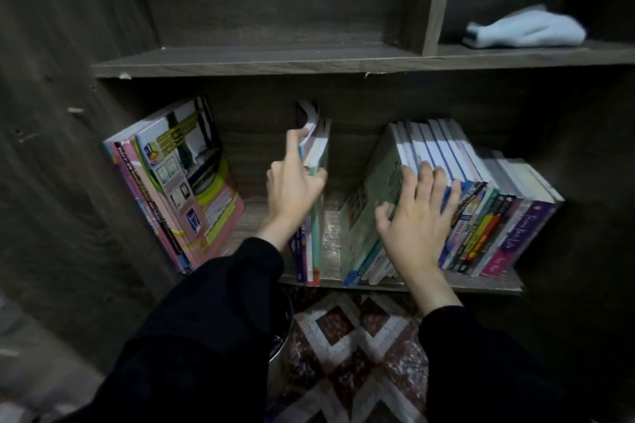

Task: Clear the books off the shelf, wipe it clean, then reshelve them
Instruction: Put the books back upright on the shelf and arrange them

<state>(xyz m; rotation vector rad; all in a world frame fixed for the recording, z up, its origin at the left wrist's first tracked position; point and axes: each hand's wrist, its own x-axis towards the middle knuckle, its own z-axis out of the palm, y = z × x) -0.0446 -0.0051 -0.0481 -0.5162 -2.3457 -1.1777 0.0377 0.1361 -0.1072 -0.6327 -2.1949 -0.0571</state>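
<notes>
**Books steadied on shelf (446,283)**

Left grip (295,189) pinches the upright middle books (318,148), forefinger steadying their top edge. Right grip (417,209), fingers spread flat, props the leaning row (481,203) under its palm (likely to prevent toppling). Cloth (529,27) lies well above the right grip.

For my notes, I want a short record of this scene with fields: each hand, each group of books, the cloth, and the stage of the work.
left hand: grips the middle books, forefinger stretched to their top edge
right hand: fingers spread flat on the right books
left books: stand tilted by the left wall, no hand on them
cloth: lies in the upper right compartment
shelf: three groups of books with gaps between
stage: cannot tell whether clearing or reshelving
</notes>
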